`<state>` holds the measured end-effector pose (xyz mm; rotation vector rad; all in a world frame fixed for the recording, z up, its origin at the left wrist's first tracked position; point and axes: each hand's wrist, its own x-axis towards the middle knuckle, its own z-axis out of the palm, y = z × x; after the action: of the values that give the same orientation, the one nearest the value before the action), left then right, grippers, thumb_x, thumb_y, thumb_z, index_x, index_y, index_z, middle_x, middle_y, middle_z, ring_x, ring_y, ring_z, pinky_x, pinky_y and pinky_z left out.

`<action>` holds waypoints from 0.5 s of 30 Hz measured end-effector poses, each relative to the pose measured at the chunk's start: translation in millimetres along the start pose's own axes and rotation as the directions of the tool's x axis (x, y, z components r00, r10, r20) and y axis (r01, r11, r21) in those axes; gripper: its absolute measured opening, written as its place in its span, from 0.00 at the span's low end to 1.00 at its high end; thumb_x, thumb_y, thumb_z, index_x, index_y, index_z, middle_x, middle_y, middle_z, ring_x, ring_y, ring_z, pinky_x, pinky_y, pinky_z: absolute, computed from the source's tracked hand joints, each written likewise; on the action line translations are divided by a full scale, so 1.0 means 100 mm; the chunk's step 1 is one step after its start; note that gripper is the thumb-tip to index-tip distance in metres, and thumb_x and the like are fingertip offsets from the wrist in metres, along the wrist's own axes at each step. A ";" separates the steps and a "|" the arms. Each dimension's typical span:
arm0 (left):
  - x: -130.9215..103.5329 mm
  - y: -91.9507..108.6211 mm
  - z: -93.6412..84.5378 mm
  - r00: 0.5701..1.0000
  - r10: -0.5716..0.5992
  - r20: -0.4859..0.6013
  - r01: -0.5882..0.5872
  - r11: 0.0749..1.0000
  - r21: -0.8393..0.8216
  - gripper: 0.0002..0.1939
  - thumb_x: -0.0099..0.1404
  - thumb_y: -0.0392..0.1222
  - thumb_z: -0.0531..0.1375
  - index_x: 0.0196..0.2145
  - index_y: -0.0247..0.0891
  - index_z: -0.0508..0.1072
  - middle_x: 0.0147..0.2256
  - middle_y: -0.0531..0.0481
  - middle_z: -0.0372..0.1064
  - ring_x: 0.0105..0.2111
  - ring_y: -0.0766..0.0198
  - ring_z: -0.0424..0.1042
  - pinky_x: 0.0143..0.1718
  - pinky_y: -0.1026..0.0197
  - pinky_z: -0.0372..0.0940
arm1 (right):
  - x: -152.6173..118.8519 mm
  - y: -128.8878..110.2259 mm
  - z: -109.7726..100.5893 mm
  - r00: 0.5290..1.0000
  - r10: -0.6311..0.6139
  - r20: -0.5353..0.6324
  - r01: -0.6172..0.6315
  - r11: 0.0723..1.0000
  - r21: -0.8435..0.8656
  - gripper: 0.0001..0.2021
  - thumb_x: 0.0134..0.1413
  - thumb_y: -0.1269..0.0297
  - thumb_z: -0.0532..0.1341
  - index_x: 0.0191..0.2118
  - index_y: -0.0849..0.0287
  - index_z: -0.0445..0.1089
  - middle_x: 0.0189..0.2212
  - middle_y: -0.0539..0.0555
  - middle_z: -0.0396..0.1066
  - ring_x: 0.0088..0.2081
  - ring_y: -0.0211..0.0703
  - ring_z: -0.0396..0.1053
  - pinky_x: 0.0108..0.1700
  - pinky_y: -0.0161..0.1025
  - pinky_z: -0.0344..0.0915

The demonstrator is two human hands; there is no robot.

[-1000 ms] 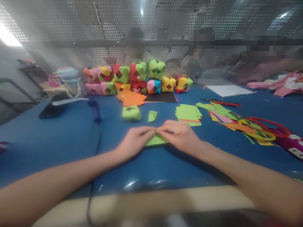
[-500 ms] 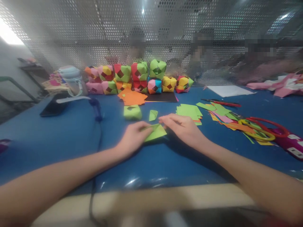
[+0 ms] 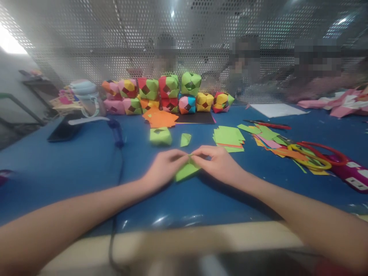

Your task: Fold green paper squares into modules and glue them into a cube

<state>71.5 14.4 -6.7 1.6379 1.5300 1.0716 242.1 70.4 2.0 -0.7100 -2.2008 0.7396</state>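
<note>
A green paper [image 3: 186,171] with folds in it is pinched at its far edge between both hands, just above the blue table. My left hand [image 3: 165,166] is closed on its left side, thumb and fingertips at the top middle. From the right, my right hand [image 3: 218,163] grips the same edge, its fingertips touching or nearly touching the left ones. Beyond the hands lie a small folded green piece [image 3: 185,139] and a green paper cube [image 3: 160,136]. A stack of green and orange paper squares [image 3: 228,137] sits past my right hand.
Folded paper cubes [image 3: 169,86] in many colours stand stacked along a perforated metal screen [image 3: 129,42]. Scissors [image 3: 310,158] lie on paper scraps at right, beside a purple power strip [image 3: 353,174]. At left are a phone [image 3: 64,128] and a blue glue gun [image 3: 115,133] with its cord.
My right hand has come left and slightly nearer to me, onto the paper's far edge, meeting the left fingertips. The paper has turned and tilted a little.
</note>
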 end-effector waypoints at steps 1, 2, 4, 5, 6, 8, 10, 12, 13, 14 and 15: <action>0.00 0.00 0.00 1.000 -0.004 0.003 0.004 1.000 -0.004 0.15 0.60 0.50 0.58 0.34 0.36 0.77 0.34 0.47 0.75 0.35 0.61 0.71 0.37 0.62 0.64 | 0.00 0.00 0.00 1.000 0.021 -0.001 -0.021 1.000 0.009 0.09 0.52 0.69 0.57 0.28 0.62 0.74 0.25 0.52 0.74 0.27 0.36 0.68 0.30 0.34 0.63; 0.00 0.00 -0.01 1.000 -0.005 0.007 0.005 1.000 -0.010 0.15 0.60 0.51 0.58 0.34 0.36 0.77 0.34 0.47 0.76 0.35 0.61 0.71 0.37 0.62 0.64 | 0.00 -0.01 0.00 0.999 0.044 -0.004 -0.044 0.999 0.019 0.08 0.52 0.69 0.57 0.28 0.61 0.74 0.25 0.51 0.73 0.27 0.36 0.68 0.29 0.34 0.62; 0.00 0.01 -0.01 1.000 -0.002 0.018 0.003 1.000 -0.023 0.16 0.60 0.52 0.58 0.35 0.36 0.77 0.35 0.48 0.76 0.36 0.61 0.71 0.36 0.62 0.63 | 0.01 -0.02 0.00 0.997 0.083 -0.009 -0.082 0.996 0.037 0.09 0.51 0.69 0.57 0.28 0.61 0.73 0.24 0.51 0.73 0.26 0.35 0.67 0.28 0.33 0.62; 0.00 0.01 -0.01 1.000 0.000 0.024 0.000 1.000 -0.028 0.17 0.60 0.53 0.58 0.35 0.36 0.77 0.35 0.48 0.76 0.36 0.61 0.70 0.36 0.63 0.63 | 0.01 -0.02 0.00 0.995 0.096 -0.010 -0.095 0.995 0.044 0.09 0.51 0.69 0.56 0.27 0.61 0.73 0.23 0.50 0.73 0.26 0.35 0.66 0.28 0.33 0.62; 0.00 0.02 -0.01 1.000 0.003 0.031 -0.002 0.999 -0.032 0.18 0.60 0.53 0.58 0.36 0.37 0.78 0.35 0.48 0.76 0.36 0.61 0.70 0.36 0.63 0.63 | 0.01 -0.02 -0.01 0.994 0.105 -0.010 -0.104 0.993 0.048 0.09 0.51 0.69 0.56 0.27 0.62 0.73 0.23 0.50 0.72 0.25 0.35 0.66 0.28 0.33 0.61; -0.01 0.02 -0.01 0.999 0.004 0.038 -0.003 1.000 -0.031 0.18 0.61 0.53 0.57 0.35 0.36 0.78 0.35 0.48 0.76 0.36 0.61 0.70 0.36 0.63 0.63 | 0.01 -0.03 -0.01 0.994 0.112 -0.009 -0.112 0.992 0.052 0.09 0.50 0.69 0.56 0.26 0.62 0.73 0.23 0.50 0.72 0.26 0.35 0.66 0.28 0.33 0.61; -0.01 0.02 0.00 0.999 0.000 0.033 0.001 1.000 -0.022 0.17 0.61 0.52 0.57 0.34 0.36 0.78 0.34 0.48 0.75 0.35 0.61 0.70 0.35 0.63 0.63 | 0.01 -0.04 0.00 0.993 0.119 -0.008 -0.118 0.991 0.061 0.09 0.49 0.69 0.56 0.26 0.62 0.73 0.23 0.51 0.73 0.27 0.36 0.67 0.29 0.33 0.61; -0.01 0.01 0.00 1.000 -0.005 0.024 0.006 1.000 -0.015 0.16 0.60 0.51 0.58 0.31 0.36 0.77 0.33 0.49 0.75 0.34 0.62 0.70 0.34 0.63 0.62 | 0.01 -0.05 0.00 0.989 0.148 0.005 -0.148 0.986 0.082 0.08 0.49 0.69 0.56 0.26 0.61 0.73 0.24 0.50 0.73 0.27 0.36 0.67 0.30 0.33 0.62; -0.01 0.00 0.00 1.000 -0.007 0.023 0.008 1.000 -0.016 0.15 0.60 0.50 0.58 0.30 0.35 0.77 0.32 0.49 0.75 0.34 0.62 0.70 0.34 0.63 0.62 | 0.01 -0.06 0.00 0.985 0.171 0.014 -0.171 0.981 0.096 0.08 0.49 0.68 0.57 0.26 0.61 0.73 0.24 0.50 0.73 0.28 0.36 0.68 0.31 0.33 0.62; 0.00 -0.01 0.00 1.000 -0.010 0.028 0.010 1.000 -0.020 0.15 0.60 0.50 0.57 0.30 0.35 0.77 0.31 0.49 0.75 0.33 0.62 0.70 0.33 0.63 0.63 | 0.01 -0.06 0.00 0.980 0.195 0.025 -0.197 0.974 0.108 0.08 0.49 0.67 0.57 0.26 0.61 0.73 0.24 0.50 0.73 0.28 0.37 0.68 0.31 0.34 0.62; 0.00 -0.02 0.00 0.999 -0.013 0.035 0.014 1.000 -0.024 0.15 0.60 0.49 0.57 0.29 0.35 0.77 0.31 0.48 0.75 0.32 0.62 0.70 0.33 0.63 0.63 | 0.01 -0.06 0.00 0.976 0.216 0.035 -0.219 0.969 0.117 0.08 0.49 0.67 0.57 0.27 0.61 0.73 0.24 0.50 0.73 0.28 0.37 0.67 0.31 0.34 0.62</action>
<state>70.3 14.5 -8.0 1.6193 1.4980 1.0448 239.7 66.6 6.6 -0.8946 -2.0977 0.9860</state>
